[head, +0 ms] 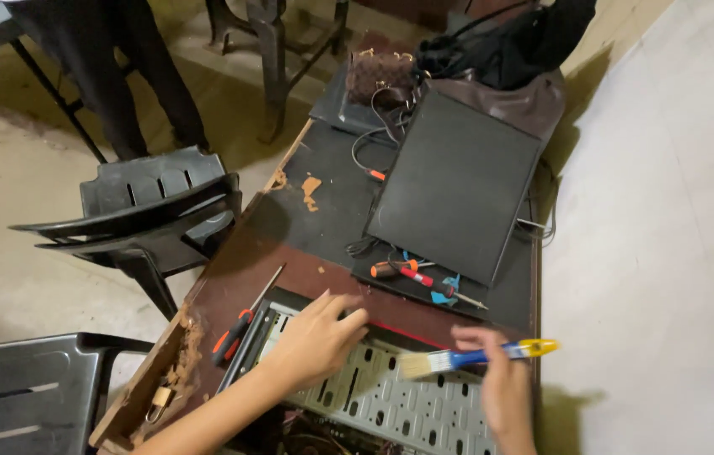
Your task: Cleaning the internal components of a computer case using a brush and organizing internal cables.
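Note:
My left hand (316, 337) rests on the top edge of an open computer case (390, 404), a grey perforated metal frame lying at the near end of a worn wooden table (230, 282). My right hand (500, 379) holds a paintbrush (475, 357) with a blue and yellow handle, its pale bristles pointing left just above the metal frame. An orange-and-black screwdriver (243, 318) lies on the table to the left of my left hand.
A black flat panel (455, 185) lies farther back, with small screwdrivers (420, 276) at its near edge and bags (500, 50) behind it. Black plastic chairs (155, 215) stand on the left. A padlock (159, 400) hangs at the table's broken corner. A person's legs (112, 67) appear far left.

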